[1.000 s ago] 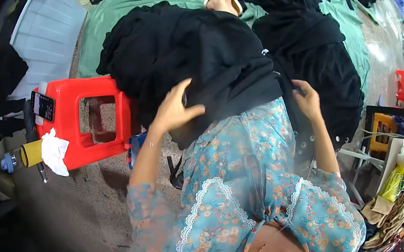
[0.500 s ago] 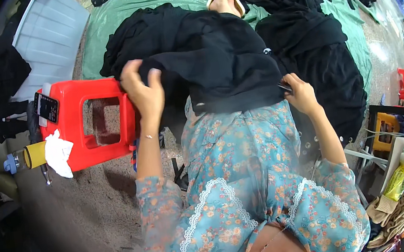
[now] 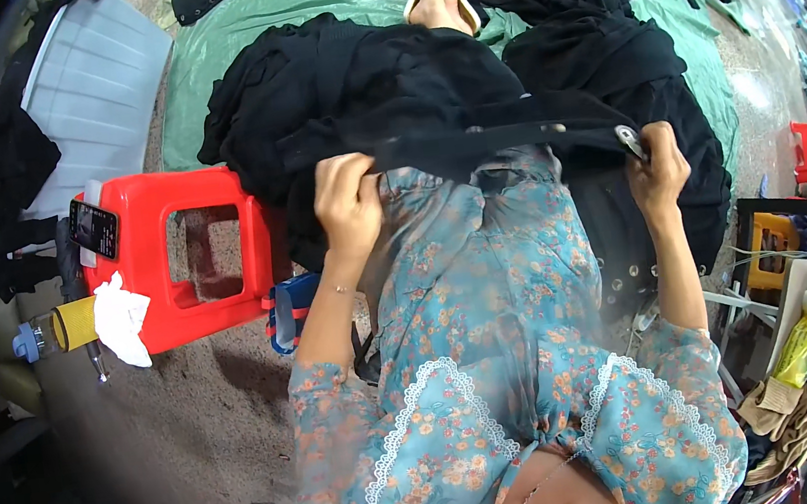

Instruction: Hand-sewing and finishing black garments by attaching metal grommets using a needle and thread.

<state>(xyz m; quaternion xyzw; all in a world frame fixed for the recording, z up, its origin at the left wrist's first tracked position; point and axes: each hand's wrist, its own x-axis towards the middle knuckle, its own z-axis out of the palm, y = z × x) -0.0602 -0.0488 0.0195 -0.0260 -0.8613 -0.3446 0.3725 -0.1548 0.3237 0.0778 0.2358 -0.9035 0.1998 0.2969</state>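
Observation:
A black garment [image 3: 451, 145] is stretched in a band above my lap, with a few small shiny fastener-like spots along it. My left hand [image 3: 348, 208] is closed on its left end. My right hand [image 3: 659, 175] is closed at the other end, fingers curled. A small silvery metal piece [image 3: 629, 141] shows at those fingers; whether it is a hand tool or part of the cloth I cannot make out. Beyond the band lies a heap of black garments [image 3: 352, 77] over my legs, and another black pile [image 3: 604, 76] lies to its right.
A red plastic stool [image 3: 155, 318] stands at my left with a phone [image 3: 94, 227], white tissue [image 3: 122, 322] and a yellow-sleeved bottle [image 3: 75, 325] at its side. Farther left is a pale blue bin [image 3: 95, 78]. Green sheeting [image 3: 182, 128] covers the floor ahead. Bags and cloths crowd the right.
The garment went from spread over my lap to a taut narrow band. My left hand moved right and down and closed on it; my right hand moved right.

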